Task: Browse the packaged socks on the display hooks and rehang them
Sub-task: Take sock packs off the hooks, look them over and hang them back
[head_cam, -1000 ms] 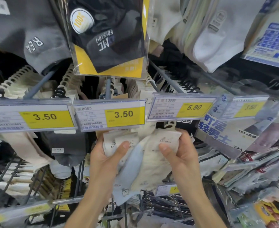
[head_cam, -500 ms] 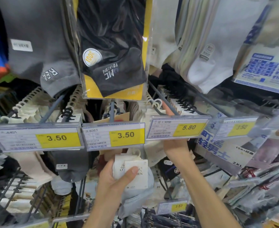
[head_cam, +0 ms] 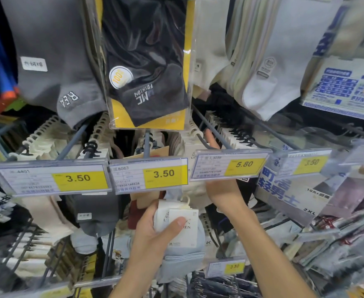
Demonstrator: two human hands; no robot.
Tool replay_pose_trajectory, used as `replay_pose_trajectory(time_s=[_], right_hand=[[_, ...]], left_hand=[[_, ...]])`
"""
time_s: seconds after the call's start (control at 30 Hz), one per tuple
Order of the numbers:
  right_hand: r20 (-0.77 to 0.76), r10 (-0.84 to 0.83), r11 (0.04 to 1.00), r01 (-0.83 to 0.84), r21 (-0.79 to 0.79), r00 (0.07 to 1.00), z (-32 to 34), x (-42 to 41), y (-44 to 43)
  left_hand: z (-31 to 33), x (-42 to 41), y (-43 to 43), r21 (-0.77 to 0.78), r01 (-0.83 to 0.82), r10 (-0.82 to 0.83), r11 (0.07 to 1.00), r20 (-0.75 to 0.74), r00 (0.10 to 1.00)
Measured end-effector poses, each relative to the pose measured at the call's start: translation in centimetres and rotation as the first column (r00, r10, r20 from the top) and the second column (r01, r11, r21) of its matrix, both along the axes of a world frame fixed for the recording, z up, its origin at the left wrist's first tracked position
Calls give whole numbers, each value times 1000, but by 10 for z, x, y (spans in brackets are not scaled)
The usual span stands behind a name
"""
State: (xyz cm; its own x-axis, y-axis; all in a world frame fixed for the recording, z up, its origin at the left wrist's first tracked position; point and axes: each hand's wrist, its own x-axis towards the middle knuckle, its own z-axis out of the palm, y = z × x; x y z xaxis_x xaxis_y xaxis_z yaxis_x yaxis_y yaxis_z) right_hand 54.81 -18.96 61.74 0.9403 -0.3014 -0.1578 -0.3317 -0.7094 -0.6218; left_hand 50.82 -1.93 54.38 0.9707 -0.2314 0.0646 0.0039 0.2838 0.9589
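Socks of pale blue (head_cam: 183, 254), folded under two white card labels with a small plastic hanger on top, sit in the left hand (head_cam: 153, 233), low in the middle of the view and below the middle 3.50 price tag (head_cam: 148, 175). The thumb lies across the front card and the fingers curl round the back of the pack. The right hand (head_cam: 224, 192) reaches up behind the 5.80 price tag (head_cam: 228, 165), which hides most of it. One fingertip (head_cam: 210, 139) shows above that tag, just beside the dark display hook (head_cam: 200, 116). Whether this hand grips anything cannot be told. Another 3.50 tag (head_cam: 52, 179) stands to the left. Above the tags hang a grey sock marked REA (head_cam: 58, 61), a black pair in a clear and yellow packet (head_cam: 148, 61) and white socks (head_cam: 273, 67).
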Motion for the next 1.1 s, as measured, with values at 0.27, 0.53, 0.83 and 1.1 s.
replay_pose_trajectory(time_s=[0.27, 0.53, 0.83, 1.1], right_hand=[[529, 94, 987, -8, -163, 843, -15, -26, -1], [674, 56, 867, -371, 333, 736, -49, -68, 14], [679, 45, 839, -396, 372, 733, -44, -72, 10], [698, -71, 825, -352, 443, 713, -40, -63, 15]], left_hand=[[4, 3, -2, 4, 6, -6, 1000, 24, 1000], [6, -1, -9, 47, 36, -42, 998, 135, 990], [10, -1, -22, 58, 77, -87, 995, 194, 977], [14, -1, -23, 100, 172, -191, 980, 234, 953]])
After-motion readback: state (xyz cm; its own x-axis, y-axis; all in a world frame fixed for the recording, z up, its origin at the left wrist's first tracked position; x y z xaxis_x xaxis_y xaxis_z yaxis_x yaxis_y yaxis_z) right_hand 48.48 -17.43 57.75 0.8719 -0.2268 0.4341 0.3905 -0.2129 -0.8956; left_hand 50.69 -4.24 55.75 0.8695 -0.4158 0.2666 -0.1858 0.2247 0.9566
